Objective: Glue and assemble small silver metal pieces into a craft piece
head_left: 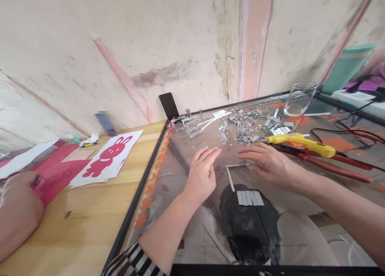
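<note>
My left hand (205, 172) hovers over the glass tabletop (192, 236), its fingers stretched out and nothing visible in them. Opposite it, my right hand (267, 162) has its fingers extended and apart from the thumb. Between the hands lies a thin grey strip bent or joined into an L shape (230, 178); one end reaches the right thumb, and I cannot tell whether they touch. Nearer to me, several narrow grey pieces lie side by side as a small panel (250, 198). Beyond the hands is a scattered heap of small grey pieces (245, 123).
At right lie a yellow glue gun (300, 142), red-handled pliers (333, 170), a drinking glass (300, 99) and black cables. A phone (169, 105) leans on the wall. At left, another person's hand (22, 196) rests by red paper (60, 180) and a rabbit print (110, 156).
</note>
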